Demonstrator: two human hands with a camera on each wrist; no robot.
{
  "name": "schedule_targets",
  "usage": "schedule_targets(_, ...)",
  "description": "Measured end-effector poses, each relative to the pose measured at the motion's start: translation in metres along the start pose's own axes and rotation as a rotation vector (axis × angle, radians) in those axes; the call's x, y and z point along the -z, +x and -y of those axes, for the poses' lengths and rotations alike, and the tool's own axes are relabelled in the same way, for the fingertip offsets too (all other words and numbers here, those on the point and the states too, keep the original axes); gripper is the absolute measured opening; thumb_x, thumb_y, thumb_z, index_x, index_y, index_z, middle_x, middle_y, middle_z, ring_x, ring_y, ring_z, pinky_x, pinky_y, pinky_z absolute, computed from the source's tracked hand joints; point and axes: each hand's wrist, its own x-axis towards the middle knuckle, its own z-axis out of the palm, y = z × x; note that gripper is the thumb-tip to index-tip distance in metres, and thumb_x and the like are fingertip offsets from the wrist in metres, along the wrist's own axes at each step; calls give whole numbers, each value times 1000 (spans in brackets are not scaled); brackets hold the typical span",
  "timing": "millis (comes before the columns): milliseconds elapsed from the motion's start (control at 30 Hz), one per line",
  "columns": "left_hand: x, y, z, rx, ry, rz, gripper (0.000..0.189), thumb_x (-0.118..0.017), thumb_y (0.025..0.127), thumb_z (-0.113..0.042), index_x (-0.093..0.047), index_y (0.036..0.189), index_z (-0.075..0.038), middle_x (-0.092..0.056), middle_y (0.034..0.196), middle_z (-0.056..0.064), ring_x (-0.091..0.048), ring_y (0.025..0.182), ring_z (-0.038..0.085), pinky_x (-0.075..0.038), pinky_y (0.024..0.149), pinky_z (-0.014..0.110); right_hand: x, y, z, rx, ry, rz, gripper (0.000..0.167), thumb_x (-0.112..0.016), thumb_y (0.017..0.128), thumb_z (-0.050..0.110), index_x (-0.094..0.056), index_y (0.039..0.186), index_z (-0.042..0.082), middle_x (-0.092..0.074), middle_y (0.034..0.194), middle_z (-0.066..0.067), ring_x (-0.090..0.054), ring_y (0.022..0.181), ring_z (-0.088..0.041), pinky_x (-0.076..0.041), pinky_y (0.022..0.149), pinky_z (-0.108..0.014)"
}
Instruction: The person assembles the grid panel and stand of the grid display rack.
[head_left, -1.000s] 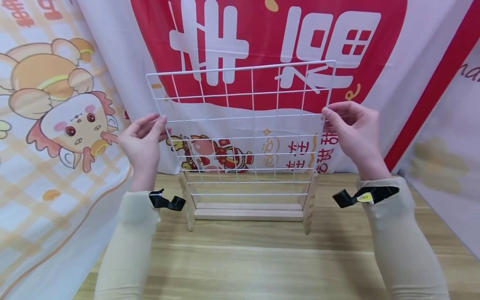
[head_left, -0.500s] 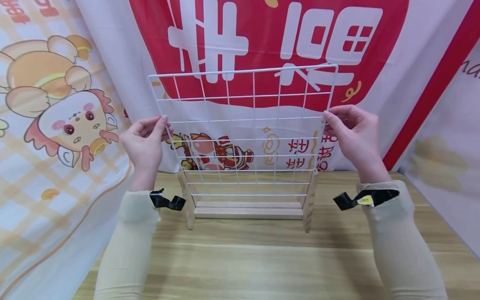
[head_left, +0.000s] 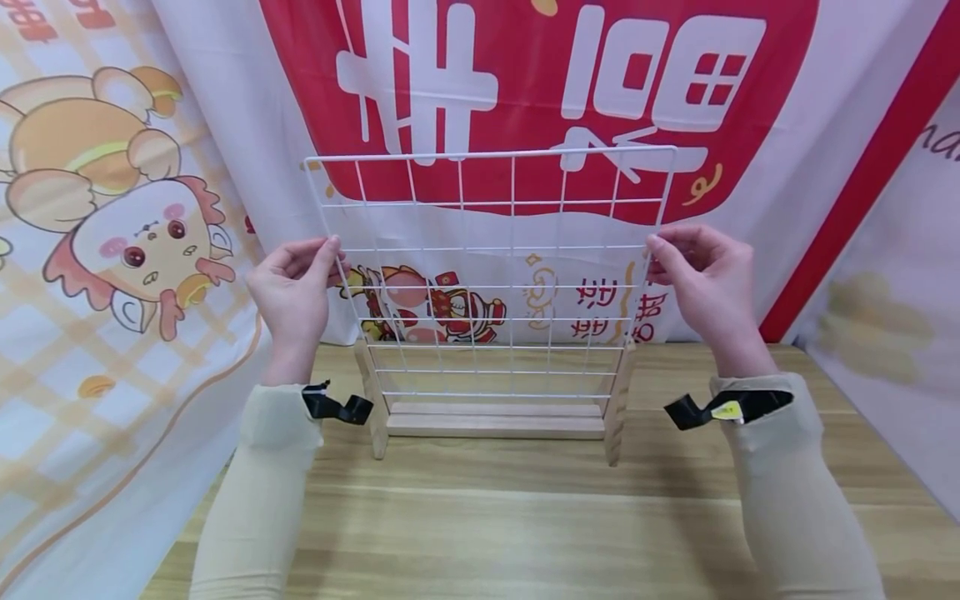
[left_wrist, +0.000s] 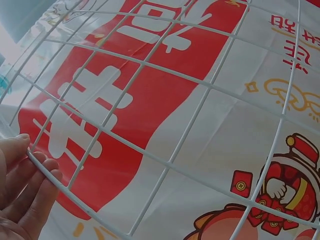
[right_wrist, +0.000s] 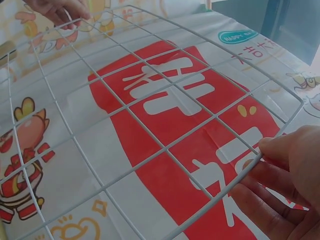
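A white wire grid panel (head_left: pixel 512 202) stands nearly upright between the two side posts of a light wooden stand (head_left: pixel 495 427). On its left edge wire, my left hand (head_left: pixel 294 279) pinches the frame between thumb and fingers. My right hand (head_left: pixel 705 283) pinches the opposite edge at about the same height. In the left wrist view, the left fingers (left_wrist: pixel 36 192) lie along the outer wire. From the right wrist, the right thumb and fingers are seen around the rim of the grid. Whether the panel's lower edge sits in the stand is hard to tell.
The stand rests on a wood-grain table (head_left: pixel 480 533). Behind it hangs a white cloth with a red printed patch (head_left: pixel 525 92). A cartoon-printed cloth (head_left: pixel 97 233) borders the left side, and a pale panel (head_left: pixel 892 292) the right.
The grid panel's top edge has come down in the head view, and both hands have lowered slightly with it, still pinching its sides. The stand has stayed in place.
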Motion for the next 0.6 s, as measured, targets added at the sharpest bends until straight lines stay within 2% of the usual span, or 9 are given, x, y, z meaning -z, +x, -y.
schedule_targets(400,0,-2,3,-7,33,5,28,-83,86,-17,-75,101,5,-76,90,13,-72,74,26,-62,71,26,-2,-3,-5,3,-3,-2,42,-71,94,45,-73,124,15,-72,113,-6,-71,95,-22,-58,83,-20)
schedule_targets(600,1,-3,4,-1,81,6,27,-82,86,-23,-78,101,-1,-76,92,11,-72,75,22,-61,71,25,-3,-5,-8,23,-4,-2,40,-70,95,42,-72,124,13,-71,112,-6,-71,93,-19,-57,84,-19)
